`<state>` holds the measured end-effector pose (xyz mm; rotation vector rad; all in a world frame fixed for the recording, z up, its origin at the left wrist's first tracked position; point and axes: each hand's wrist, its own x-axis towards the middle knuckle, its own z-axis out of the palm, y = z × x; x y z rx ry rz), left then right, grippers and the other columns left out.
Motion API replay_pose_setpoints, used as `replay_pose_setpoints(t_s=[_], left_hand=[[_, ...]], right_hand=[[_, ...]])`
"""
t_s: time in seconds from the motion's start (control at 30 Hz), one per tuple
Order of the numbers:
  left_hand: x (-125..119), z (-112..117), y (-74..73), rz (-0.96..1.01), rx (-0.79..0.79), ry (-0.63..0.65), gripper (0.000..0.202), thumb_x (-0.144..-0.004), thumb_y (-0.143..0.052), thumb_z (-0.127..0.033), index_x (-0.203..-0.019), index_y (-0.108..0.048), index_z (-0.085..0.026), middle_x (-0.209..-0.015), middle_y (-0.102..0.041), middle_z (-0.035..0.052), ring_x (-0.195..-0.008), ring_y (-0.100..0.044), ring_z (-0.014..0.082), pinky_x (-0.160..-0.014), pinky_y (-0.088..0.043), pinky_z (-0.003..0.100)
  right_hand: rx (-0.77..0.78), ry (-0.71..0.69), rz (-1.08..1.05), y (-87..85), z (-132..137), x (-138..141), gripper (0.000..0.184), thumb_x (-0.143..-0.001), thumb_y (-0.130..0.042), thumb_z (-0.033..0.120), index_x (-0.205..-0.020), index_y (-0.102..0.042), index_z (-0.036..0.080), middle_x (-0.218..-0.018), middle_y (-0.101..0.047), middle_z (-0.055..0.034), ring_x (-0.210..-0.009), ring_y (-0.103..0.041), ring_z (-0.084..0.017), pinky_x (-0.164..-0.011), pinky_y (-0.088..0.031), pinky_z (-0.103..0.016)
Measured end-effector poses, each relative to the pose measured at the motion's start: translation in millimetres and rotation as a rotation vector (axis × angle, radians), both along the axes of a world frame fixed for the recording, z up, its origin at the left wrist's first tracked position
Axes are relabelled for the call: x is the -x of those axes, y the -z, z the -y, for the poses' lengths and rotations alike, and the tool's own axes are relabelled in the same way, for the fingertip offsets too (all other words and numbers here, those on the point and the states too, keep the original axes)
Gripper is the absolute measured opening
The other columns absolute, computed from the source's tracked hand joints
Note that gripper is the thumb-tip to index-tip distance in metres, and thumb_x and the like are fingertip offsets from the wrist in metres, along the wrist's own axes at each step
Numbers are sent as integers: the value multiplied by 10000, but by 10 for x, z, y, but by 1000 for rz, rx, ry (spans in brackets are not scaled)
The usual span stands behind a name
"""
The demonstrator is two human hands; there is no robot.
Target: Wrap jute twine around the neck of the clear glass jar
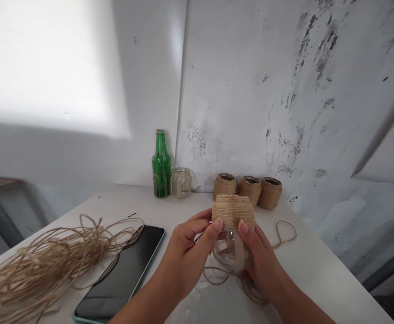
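- Only partly visible, a glass jar (232, 252) sits between the left hand (186, 245) and right hand (260, 258), both gripping it.
- Jute twine (232, 210) wraps its upper part, the wrapping's lower edge partly hidden by the hands.

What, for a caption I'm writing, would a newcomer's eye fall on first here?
The twine-wrapped glass jar between the left hand and right hand, centre, comes first. Behind it by the wall stand a green bottle and three twine-covered jars; at lower left, loose twine lies beside a phone.
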<state>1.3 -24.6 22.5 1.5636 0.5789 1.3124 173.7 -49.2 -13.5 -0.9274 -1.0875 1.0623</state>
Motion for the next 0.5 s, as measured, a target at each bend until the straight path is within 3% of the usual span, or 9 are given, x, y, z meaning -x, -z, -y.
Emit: replay_pose_setpoints(t_s=[0.13, 0.3, 0.4, 0.5], left_hand=[[-12, -17, 18, 17, 16, -2, 546, -1000, -659, -391, -512, -503, -205, -1219, -785, 83, -1066, -710, 245, -960, -532, 310], [-27, -55, 60, 52, 79, -22, 537, -980, -681, -392, -515, -492, -200, -1177, -784, 83, -1027, -716, 246, -856, -542, 297], [-27, -47, 79, -6, 22, -72, 523, -993, -668, -390, -532, -514, -197, -1120, -784, 86, -1001, -708, 238, -837, -527, 292], [-25, -10, 83, -96, -43, -112, 504, -1008, -650, -387, -555, -544, -192, -1115, -782, 90, -928, -700, 214, -809, -513, 286]], right_hand=[[108, -2, 7, -64, 13, 2, 537, -870, -799, 661, -1283, -733, 324, -1362, -765, -68, -1355, -649, -359, -1156, -501, -526], [28, -10, 129, -178, 1, 64, 517, -944, -747, 616, -1355, -696, 307, -1392, -748, -68, -1326, -663, -331, -1121, -530, -460], [-3, -34, 135, -208, -2, 88, 539, -949, -748, 604, -1375, -668, 283, -1394, -743, -86, -1283, -687, -325, -1093, -547, -454], [48, 58, 194, -224, 33, 104, 523, -904, -804, 599, -1308, -681, 291, -1331, -768, -71, -1231, -704, -302, -1057, -560, -419]])
